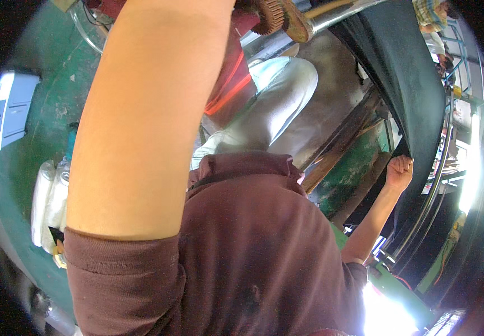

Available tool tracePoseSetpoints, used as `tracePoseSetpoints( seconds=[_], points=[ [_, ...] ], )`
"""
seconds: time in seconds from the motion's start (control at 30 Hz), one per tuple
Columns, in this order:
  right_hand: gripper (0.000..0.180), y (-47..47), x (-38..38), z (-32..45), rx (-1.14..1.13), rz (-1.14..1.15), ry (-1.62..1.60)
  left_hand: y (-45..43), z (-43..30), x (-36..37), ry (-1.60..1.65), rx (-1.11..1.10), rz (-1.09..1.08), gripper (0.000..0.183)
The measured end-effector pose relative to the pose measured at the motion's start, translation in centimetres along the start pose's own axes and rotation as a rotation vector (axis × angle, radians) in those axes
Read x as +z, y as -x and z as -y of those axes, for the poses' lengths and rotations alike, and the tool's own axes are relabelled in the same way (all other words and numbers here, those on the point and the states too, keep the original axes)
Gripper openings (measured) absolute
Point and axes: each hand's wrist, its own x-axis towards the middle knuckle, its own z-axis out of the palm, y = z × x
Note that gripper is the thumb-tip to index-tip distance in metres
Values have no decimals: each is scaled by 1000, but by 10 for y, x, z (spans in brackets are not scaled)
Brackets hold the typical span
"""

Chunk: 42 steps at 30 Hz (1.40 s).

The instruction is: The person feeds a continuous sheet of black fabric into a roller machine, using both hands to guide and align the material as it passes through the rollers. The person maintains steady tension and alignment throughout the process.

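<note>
My left hand is out of view; the bare left forearm runs up past the top edge, near a rusty toothed gear (269, 17) and a shiny metal roller (334, 17). To the right, my right hand (399, 173) is closed at the edge of a wide black fabric sheet (410, 71), its fingers pinching the edge. The sheet hangs down from the roller at the top and stretches past the hand. My knee in pale trousers (288, 92) shows in the middle, beside a dark red cloth-like piece (233, 101) with bright red bands.
On the green floor at left are a pale blue and white plastic box (15, 109) and white wrapped rolls (48, 201). A wooden beam (334, 164) lies right of my legs. Long metal rods (435, 185) curve along the right. Other people (431, 21) are at top right.
</note>
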Motion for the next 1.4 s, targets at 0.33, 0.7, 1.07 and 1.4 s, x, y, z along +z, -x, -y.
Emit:
tracePoseSetpoints(
  seconds=[0.33, 0.7, 1.07, 1.4],
  points=[
    [39, 39, 69, -53, 13, 36, 182, 14, -7, 1, 39, -8, -82, 22],
    [46, 35, 46, -175, 102, 8, 225, -7, -14, 4, -82, -149, -329, 25],
    [57, -9, 84, -232, 12, 66, 618, -66, 18, -11, -590, -69, -182, 20],
    [58, -35, 122, -266, 203, 71, 464, -56, 6, -8, 328, -291, -534, 38]
  ],
)
